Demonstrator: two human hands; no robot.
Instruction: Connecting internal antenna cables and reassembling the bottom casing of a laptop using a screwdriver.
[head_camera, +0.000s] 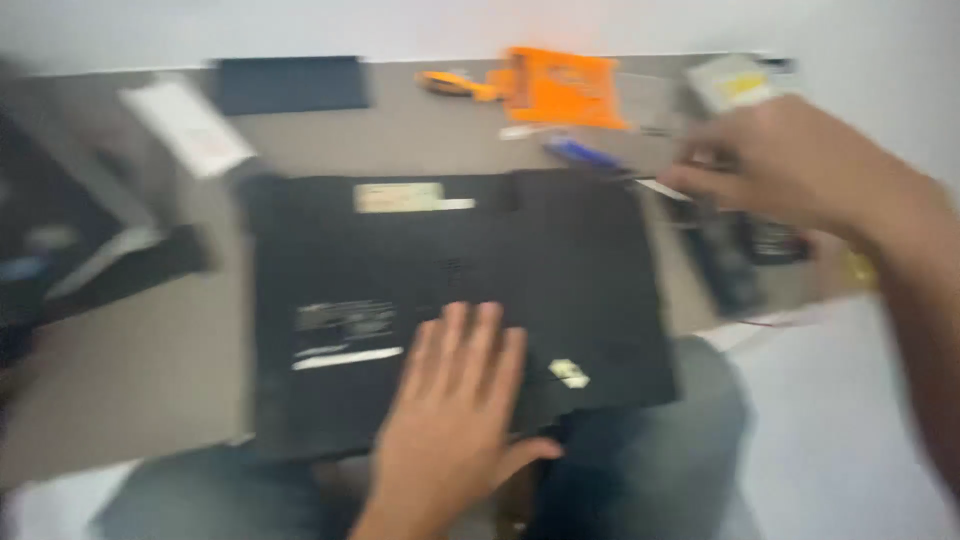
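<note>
A black laptop (450, 290) lies upside down on the grey table (130, 350), its underside with pale stickers facing up. My left hand (455, 420) rests flat on its near edge, fingers spread and holding nothing. My right hand (790, 160) hovers over the table's right side, beyond the laptop's far right corner, fingers curled around a thin pale tool that is too blurred to name. The whole frame is motion-blurred.
An orange packet (565, 88) and an orange-handled tool (455, 85) lie at the back. A blue tool (580, 152), a black flat part (290, 83), a white slab (190, 125) and dark parts (745, 250) at right surround the laptop. My knees sit under the near edge.
</note>
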